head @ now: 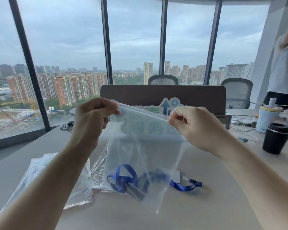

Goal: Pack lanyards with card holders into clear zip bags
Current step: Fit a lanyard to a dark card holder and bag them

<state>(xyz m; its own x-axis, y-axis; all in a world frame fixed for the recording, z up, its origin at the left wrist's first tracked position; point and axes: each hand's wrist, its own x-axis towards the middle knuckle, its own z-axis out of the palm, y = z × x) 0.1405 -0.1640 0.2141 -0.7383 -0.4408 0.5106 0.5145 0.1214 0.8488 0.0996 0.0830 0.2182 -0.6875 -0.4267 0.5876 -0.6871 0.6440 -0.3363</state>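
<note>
A clear zip bag (140, 150) hangs above the table, held up by its zip edge. My left hand (91, 120) pinches the left end of that edge and my right hand (193, 125) pinches the right end. Low inside the bag lies a blue lanyard (123, 180) with a grey card holder (136, 194). Behind the bag, on the table, another blue lanyard (184, 186) with a black clip lies beside a card holder (178, 177).
A pile of clear zip bags (76, 185) lies on the table at the left. A black cup (276, 138), a white canister (266, 118) and cables stand at the right. A brown divider (156, 93) with a sign crosses the back. A person stands at far right.
</note>
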